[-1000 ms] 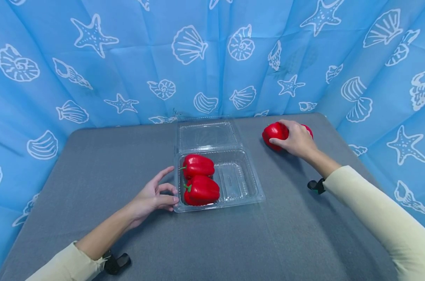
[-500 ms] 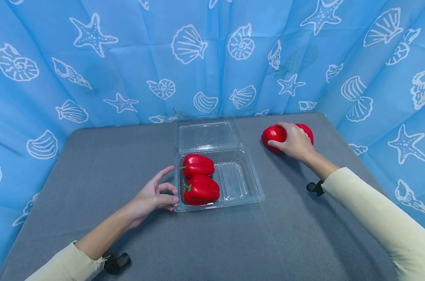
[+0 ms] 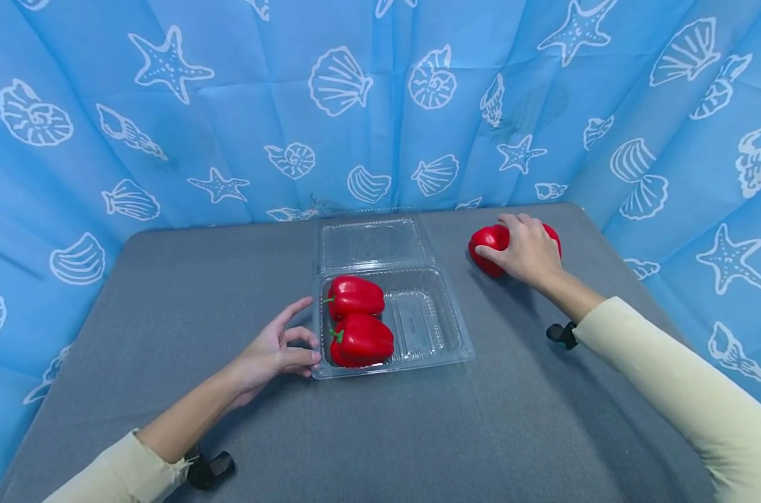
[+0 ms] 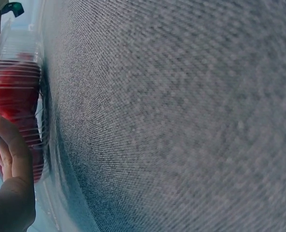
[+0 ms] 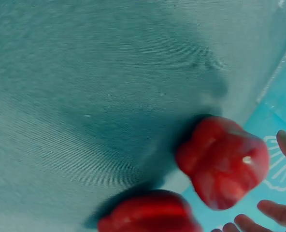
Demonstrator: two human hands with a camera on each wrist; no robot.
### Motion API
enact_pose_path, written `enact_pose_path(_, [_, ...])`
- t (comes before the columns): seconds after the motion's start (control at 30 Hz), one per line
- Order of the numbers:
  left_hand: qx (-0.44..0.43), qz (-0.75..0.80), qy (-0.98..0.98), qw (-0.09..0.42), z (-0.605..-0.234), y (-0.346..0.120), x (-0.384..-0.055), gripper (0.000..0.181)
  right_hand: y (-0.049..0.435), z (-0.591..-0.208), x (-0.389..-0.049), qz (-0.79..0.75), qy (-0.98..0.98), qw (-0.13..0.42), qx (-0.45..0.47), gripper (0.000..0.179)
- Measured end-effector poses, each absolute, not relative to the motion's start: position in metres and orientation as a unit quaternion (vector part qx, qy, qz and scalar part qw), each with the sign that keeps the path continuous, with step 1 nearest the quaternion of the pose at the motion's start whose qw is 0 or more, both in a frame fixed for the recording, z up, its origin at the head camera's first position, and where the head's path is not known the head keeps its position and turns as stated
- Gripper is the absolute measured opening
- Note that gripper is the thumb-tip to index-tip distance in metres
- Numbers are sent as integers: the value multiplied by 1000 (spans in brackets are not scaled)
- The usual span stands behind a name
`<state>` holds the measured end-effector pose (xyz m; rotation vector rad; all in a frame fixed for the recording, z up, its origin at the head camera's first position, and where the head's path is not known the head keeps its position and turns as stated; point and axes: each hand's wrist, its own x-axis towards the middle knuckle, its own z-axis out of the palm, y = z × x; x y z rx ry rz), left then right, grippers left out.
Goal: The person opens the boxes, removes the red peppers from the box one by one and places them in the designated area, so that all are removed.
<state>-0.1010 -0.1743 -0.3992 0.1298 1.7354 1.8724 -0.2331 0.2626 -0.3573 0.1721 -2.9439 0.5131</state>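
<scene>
My left hand point(image 3: 270, 356) touches the left rim of a clear plastic clamshell container point(image 3: 412, 356), thumb and bent fingers at its edge. In the left wrist view the thumb point(image 4: 15, 145) lies against the ribbed side wall. Two red bell peppers, a rear one point(image 3: 355, 295) and a front one point(image 3: 361, 341), fill the container's left half. At the back right my right hand point(image 3: 528, 248) is over two more red peppers, partly covering the left one point(image 3: 481, 244) and the right one point(image 3: 554, 241). In the right wrist view its fingers point(image 5: 278, 212) are spread beside a pepper point(image 5: 225, 164).
The container's lid point(image 3: 374, 241) lies folded back behind its base. Grey cloth covers the table point(image 3: 230, 279). A blue curtain point(image 3: 368, 126) with white shells and starfish stands along the back and sides.
My right hand has shifted slightly left over the back-right peppers. The left hand, the container and the peppers in it have stayed in place.
</scene>
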Motion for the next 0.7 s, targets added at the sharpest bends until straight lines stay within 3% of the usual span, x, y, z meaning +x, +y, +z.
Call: enact_pose_path(0.7, [55, 700, 650, 290, -398, -174, -101, 85, 196, -320, -208, 213, -955, 13, 204, 98])
